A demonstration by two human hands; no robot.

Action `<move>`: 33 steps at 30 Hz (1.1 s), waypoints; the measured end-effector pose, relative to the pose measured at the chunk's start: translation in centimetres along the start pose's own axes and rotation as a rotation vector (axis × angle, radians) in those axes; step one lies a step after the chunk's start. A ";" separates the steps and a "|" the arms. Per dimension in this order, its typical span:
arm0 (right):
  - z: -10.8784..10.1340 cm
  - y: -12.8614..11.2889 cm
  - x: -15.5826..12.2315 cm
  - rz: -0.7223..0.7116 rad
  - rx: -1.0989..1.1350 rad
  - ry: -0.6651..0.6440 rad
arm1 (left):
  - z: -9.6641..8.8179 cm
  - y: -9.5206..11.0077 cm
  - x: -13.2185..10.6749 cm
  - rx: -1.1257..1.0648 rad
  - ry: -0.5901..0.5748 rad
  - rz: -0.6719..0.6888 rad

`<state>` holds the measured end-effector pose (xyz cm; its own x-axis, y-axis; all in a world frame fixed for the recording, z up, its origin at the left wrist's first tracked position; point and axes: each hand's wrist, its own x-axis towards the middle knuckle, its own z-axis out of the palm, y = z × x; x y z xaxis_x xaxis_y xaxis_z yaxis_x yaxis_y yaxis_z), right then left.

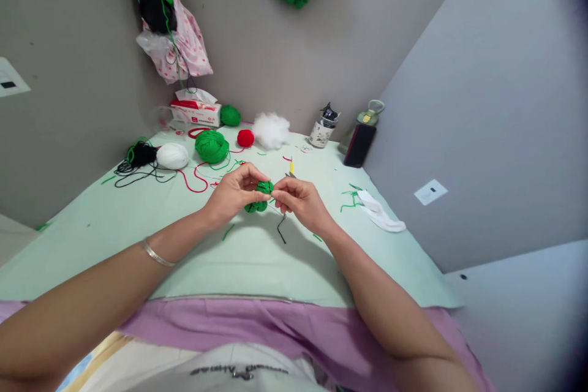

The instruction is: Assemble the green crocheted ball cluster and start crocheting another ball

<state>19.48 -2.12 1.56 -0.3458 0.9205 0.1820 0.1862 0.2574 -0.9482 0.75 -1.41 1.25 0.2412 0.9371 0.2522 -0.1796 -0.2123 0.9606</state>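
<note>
Between the thumb and fingers of my left hand (pixel 236 193) is a small green yarn ball (pixel 264 187) with dark stripes. My right hand (pixel 298 199) pinches at its right side, fingertips pressed together; what they grip, perhaps yarn or a needle, is too small to make out. Just under the held piece shows more green striped knitted work (pixel 255 206), partly covered by my left hand. A black yarn end (pixel 281 231) hangs below my right fingers. Behind my right hand lies a tool with dark blades (pixel 290 174), mostly hidden.
Yarn balls in green (pixel 212 146), white (pixel 173 156) and red (pixel 245 138) sit at the back left, near loose black yarn (pixel 140 156). White stuffing (pixel 271 130), a pen jar (pixel 321 133) and a phone (pixel 361 146) stand farther back. A white cloth (pixel 381 214) lies right.
</note>
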 end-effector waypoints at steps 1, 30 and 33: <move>0.0 -0.1 0.0 0.003 -0.009 0.002 | 0.0 0.0 0.0 -0.002 -0.003 0.004; -0.5 0.7 0.5 0.062 0.230 -0.095 | -0.6 -0.4 0.2 -0.026 0.021 -0.008; -0.1 0.5 0.3 0.049 0.257 -0.056 | -0.5 -0.4 0.2 -0.035 -0.014 -0.031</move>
<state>19.49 -1.67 1.21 -0.3942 0.9103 0.1265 -0.0329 0.1236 -0.9918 0.43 -1.05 0.87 0.2602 0.9393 0.2237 -0.2048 -0.1728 0.9634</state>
